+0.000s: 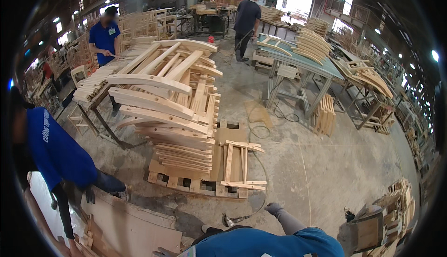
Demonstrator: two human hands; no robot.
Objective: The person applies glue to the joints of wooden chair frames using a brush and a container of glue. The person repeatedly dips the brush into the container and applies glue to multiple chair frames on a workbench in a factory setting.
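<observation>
At the lower edge, my right hand [274,209] in a grey glove hangs over the concrete floor, its fingers curled in, and I see nothing in it. The far lower left shows only part of my gloved left hand [164,252], fingers apart, beside a flat board [139,226]. Between my hands, a silver air tool [228,220] lies on the floor, joined to a thin hose [264,182]. Ahead, a wooden frame [244,166] rests on a cardboard-covered pallet [184,184]. Next to it rises a tall stack of curved wooden frames [158,101].
A person in blue [60,145] bends at the left; another [104,38] handles wood at a table. A third person [247,21] stands farther off. At the right are a metal-legged table [321,68] with curved pieces and a wood pile [396,210].
</observation>
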